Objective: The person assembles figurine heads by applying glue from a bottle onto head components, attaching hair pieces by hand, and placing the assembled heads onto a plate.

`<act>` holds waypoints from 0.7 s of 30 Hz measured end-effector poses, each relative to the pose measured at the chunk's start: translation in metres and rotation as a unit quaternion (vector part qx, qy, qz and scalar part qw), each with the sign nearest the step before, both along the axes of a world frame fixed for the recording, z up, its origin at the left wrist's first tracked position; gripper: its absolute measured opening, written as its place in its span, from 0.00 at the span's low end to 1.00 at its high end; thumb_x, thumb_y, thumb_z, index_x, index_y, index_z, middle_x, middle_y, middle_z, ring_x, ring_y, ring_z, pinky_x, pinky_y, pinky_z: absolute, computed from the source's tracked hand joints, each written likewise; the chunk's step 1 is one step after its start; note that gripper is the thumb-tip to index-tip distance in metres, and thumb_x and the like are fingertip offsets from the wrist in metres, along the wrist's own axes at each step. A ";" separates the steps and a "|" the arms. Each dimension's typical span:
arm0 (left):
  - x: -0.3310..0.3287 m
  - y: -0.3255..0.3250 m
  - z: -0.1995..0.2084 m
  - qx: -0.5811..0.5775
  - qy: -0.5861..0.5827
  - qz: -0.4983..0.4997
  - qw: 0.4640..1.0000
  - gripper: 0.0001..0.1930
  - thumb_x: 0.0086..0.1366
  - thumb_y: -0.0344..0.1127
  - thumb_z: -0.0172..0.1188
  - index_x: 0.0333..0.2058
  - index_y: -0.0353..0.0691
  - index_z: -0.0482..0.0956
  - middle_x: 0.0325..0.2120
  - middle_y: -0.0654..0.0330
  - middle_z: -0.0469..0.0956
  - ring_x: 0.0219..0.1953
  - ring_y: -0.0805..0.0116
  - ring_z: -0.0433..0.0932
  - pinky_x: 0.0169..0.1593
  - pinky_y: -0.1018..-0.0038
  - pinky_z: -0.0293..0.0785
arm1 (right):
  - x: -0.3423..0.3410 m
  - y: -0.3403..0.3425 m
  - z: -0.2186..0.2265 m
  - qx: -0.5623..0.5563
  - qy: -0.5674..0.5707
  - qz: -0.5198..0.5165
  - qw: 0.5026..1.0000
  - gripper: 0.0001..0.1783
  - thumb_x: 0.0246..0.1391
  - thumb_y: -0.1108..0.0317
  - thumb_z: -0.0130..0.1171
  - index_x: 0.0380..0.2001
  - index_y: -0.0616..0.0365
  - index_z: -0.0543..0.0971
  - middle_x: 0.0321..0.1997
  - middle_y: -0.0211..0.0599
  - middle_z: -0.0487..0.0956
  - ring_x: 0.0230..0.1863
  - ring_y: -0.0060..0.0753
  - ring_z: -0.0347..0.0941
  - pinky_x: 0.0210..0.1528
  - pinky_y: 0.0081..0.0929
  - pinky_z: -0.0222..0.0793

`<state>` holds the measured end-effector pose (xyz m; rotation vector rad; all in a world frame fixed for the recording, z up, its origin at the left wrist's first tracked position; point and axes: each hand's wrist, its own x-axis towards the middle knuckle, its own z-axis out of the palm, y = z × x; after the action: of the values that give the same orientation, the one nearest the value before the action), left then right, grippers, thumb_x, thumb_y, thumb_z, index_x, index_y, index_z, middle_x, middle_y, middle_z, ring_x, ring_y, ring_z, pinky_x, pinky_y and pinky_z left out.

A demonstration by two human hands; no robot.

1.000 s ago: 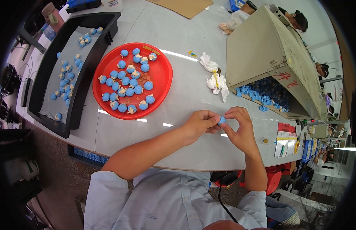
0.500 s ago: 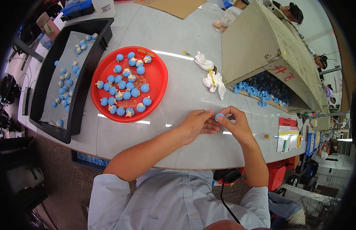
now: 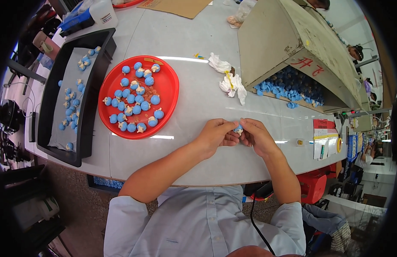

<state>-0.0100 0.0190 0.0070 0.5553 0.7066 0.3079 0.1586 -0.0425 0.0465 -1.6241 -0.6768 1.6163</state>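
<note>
Between the fingertips of both hands is a small round blue piece [image 3: 238, 129] with cream bits on its lower side, held just above the table near its front edge. My left hand [image 3: 216, 135] pinches it from the left, thumb on top and the other fingers curled below. From the right, my right hand [image 3: 256, 136] closes thumb and fingers on it. To the left, a red round tray [image 3: 167, 115] holds several similar blue balls with cream parts [image 3: 140, 127]. More of them lie in a black bin [image 3: 85, 128] lined with grey sheet.
A beige metal hopper [image 3: 271, 47] at the right spills blue pieces [image 3: 288, 90] from its opening. Crumpled white tissues [image 3: 228, 77] lie beside it. At the right edge are a red-and-white card [image 3: 325, 137], a tape roll [image 3: 339, 145] and a small jar [image 3: 300, 142]. Cardboard [image 3: 177, 6] lies at the back.
My right hand has brought the blue piece left to my left hand, whose fingers now close on it too. The piece has turned, showing its cream bits. The whole view has shifted slightly.
</note>
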 end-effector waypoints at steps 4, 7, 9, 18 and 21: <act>-0.001 0.002 0.004 -0.001 0.006 -0.014 1.000 0.18 0.63 0.46 0.62 0.37 0.34 0.73 0.31 0.55 0.77 0.32 0.69 0.79 0.38 0.74 0.78 | 0.001 0.000 -0.002 -0.023 0.044 -0.013 0.999 0.19 0.61 0.49 0.54 0.25 0.53 0.74 0.18 0.24 0.71 0.18 0.16 0.63 0.18 0.16 0.52; -0.001 0.003 0.006 0.003 -0.005 -0.025 1.000 0.19 0.64 0.47 0.60 0.38 0.34 0.73 0.31 0.55 0.77 0.32 0.70 0.79 0.37 0.74 0.78 | 0.002 -0.002 -0.006 -0.024 0.073 -0.032 0.997 0.19 0.61 0.51 0.54 0.26 0.54 0.74 0.18 0.25 0.71 0.17 0.17 0.64 0.18 0.17 0.52; -0.002 0.004 0.009 -0.004 -0.011 -0.027 1.000 0.19 0.65 0.49 0.58 0.38 0.34 0.74 0.31 0.56 0.77 0.32 0.71 0.79 0.37 0.74 0.77 | 0.002 -0.003 -0.009 -0.012 0.098 -0.038 0.994 0.18 0.61 0.52 0.54 0.26 0.55 0.75 0.18 0.26 0.72 0.17 0.18 0.64 0.17 0.17 0.53; -0.004 0.002 0.008 -0.038 -0.049 -0.027 0.998 0.22 0.68 0.53 0.53 0.37 0.34 0.75 0.31 0.57 0.78 0.33 0.71 0.78 0.39 0.74 0.77 | 0.004 -0.011 -0.014 0.022 0.152 -0.050 0.987 0.16 0.61 0.56 0.54 0.28 0.57 0.75 0.21 0.29 0.74 0.17 0.19 0.66 0.17 0.16 0.57; -0.002 -0.003 0.008 0.003 -0.019 -0.031 0.999 0.20 0.67 0.50 0.57 0.37 0.34 0.74 0.31 0.57 0.78 0.33 0.72 0.78 0.39 0.75 0.77 | 0.007 -0.011 -0.020 0.019 0.149 -0.037 0.988 0.16 0.61 0.55 0.54 0.30 0.58 0.75 0.24 0.30 0.74 0.19 0.19 0.67 0.18 0.16 0.59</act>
<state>-0.0120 0.0160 0.0146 0.5743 0.6506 0.2621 0.1654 -0.0539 0.0265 -1.3272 -0.4827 1.7336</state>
